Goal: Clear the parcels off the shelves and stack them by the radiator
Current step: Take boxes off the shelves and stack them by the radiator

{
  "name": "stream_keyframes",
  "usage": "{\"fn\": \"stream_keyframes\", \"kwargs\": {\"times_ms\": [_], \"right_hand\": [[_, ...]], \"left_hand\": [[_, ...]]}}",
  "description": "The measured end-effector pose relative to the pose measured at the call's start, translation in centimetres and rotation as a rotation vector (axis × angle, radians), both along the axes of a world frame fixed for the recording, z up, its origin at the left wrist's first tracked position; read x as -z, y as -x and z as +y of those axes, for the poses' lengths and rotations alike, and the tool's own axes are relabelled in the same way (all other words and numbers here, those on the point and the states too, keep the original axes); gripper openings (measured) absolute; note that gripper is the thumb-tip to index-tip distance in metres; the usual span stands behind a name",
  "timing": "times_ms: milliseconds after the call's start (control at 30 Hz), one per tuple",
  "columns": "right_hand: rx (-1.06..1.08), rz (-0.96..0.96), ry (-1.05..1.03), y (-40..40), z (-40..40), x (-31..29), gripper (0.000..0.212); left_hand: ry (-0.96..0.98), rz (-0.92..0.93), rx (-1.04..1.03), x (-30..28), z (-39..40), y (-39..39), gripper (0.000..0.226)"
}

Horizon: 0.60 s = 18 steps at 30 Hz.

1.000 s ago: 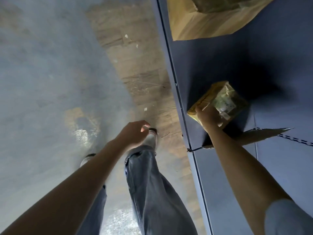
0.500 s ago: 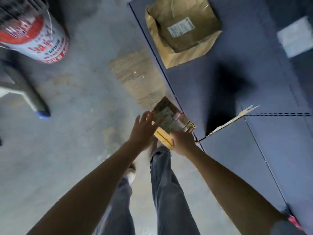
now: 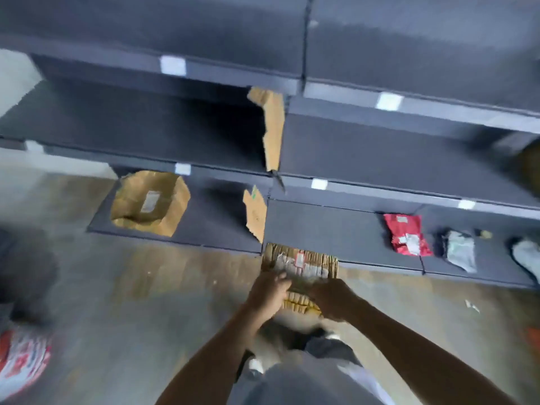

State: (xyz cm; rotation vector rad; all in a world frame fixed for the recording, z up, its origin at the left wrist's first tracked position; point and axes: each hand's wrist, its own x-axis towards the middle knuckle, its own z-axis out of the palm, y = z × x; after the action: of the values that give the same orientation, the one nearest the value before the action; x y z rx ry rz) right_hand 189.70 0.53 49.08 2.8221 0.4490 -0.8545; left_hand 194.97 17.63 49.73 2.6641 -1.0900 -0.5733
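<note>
Cardboard, brown and corrugated, makes up the small parcel (image 3: 301,268) that both hands hold low in the middle of the view, just in front of the lip of the bottom shelf (image 3: 344,229). White labels and clear tape cover its top face. The left hand (image 3: 270,292) has its grip closed on the parcel's near left edge, fingers curled over the top. The right hand (image 3: 333,298) grips the near right edge in the same way, so the parcel sits clamped between the two hands, clear of the shelf surface.

At two o'clock from the parcel, a red pouch (image 3: 407,235) lies flat on the bottom shelf. Just beside it, further toward three o'clock, lies a grey bag (image 3: 460,249), and a pale bag (image 3: 526,255) shows at the frame's edge. At ten o'clock a large brown paper parcel (image 3: 150,203) with a white label rests on the left section of the same shelf. Torn cardboard dividers (image 3: 273,127) stand upright at twelve o'clock, between the shelf sections. White tags (image 3: 318,184) mark the shelf edges.

Below the hands, grey trousers (image 3: 306,381) and a shoe (image 3: 255,365) show above the concrete floor (image 3: 131,302). At eight o'clock, well apart, a red-and-white object (image 3: 20,361) is too blurred to identify.
</note>
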Motion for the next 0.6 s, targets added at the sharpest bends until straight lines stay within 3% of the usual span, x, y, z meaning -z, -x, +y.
{"fn": "stream_keyframes", "kwargs": {"times_ms": [167,300,333,600], "right_hand": [[0.392,-0.176,0.076,9.5,-11.5,-6.3,0.028],[0.61,-0.538,0.182,19.0,-20.1,-11.5,0.023],[0.693,-0.537,0.209,21.9,-21.9,-12.3,0.016],[1.341,-0.56,0.43,52.4,-35.2,-14.8,0.024]], "left_hand": [[0.062,-0.169,0.444,-6.4,-14.3,3.4,0.008],[0.126,-0.365,0.666,-9.6,-27.5,8.5,0.024],[0.147,-0.393,0.726,-10.5,-30.9,10.5,0.024],[0.423,-0.368,1.218,-14.7,-53.8,40.1,0.026]]}}
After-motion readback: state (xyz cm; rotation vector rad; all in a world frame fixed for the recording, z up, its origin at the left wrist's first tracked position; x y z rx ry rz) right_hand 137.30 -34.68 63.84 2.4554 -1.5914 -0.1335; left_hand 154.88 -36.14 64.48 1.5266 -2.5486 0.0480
